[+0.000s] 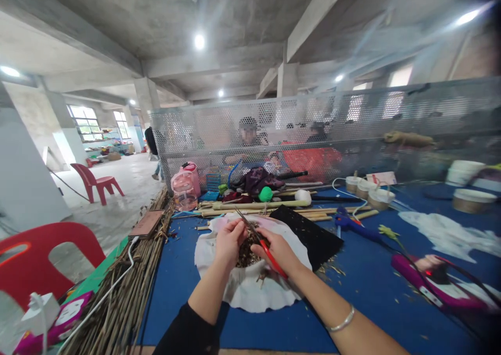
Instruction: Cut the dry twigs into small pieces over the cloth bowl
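Observation:
My right hand [276, 248] is wrapped round a pair of scissors [270, 253] with red handles. Its dark blades point up and left, toward my left hand [230, 240]. The fingertips of that hand are pinched together beside the blades; whatever they hold is too small to make out. Below both hands lies a white cloth [250, 295], spread in a rough round. A heap of brown dried plant bits [247, 253] fills its middle, partly hidden by my fingers. One loose brown scrap [261, 277] rests on the cloth nearer to me.
Long dry stems [133, 287] line the table's left edge. Behind the cloth lie bamboo sticks [258, 205] and a green ball [265, 193]. A black sheet [309, 235] touches the cloth's right side. A blue glue gun [358, 228] and pots [380, 198] stand further right. A perforated metal screen [211, 130] closes the back.

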A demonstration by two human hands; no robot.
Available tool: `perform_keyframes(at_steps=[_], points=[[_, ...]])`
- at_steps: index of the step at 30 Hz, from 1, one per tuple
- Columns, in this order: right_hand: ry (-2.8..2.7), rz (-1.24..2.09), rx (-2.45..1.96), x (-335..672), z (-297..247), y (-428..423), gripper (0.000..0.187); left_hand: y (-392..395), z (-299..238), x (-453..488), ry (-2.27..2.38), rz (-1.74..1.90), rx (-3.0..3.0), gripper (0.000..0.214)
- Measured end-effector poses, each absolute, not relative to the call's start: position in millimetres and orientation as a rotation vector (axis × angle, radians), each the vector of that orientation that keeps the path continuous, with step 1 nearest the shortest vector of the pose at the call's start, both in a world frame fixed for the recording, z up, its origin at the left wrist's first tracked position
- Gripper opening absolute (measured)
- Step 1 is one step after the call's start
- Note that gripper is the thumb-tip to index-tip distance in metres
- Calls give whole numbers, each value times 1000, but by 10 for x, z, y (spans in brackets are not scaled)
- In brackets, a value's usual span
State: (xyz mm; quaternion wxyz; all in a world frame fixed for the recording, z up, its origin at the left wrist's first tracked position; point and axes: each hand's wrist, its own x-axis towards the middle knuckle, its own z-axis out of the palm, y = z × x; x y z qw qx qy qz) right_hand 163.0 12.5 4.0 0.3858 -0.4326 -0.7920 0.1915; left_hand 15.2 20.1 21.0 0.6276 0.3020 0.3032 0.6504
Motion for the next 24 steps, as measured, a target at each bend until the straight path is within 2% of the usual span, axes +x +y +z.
perform_keyframes(at_steps=[14, 24], points=[[-2057, 390, -1068, 1621, 24, 109, 59, 135, 227, 136, 699, 1383, 768, 33], [-2062, 247, -1035, 1631, 71, 109, 62, 178, 161, 146, 645, 1393, 757, 30]])
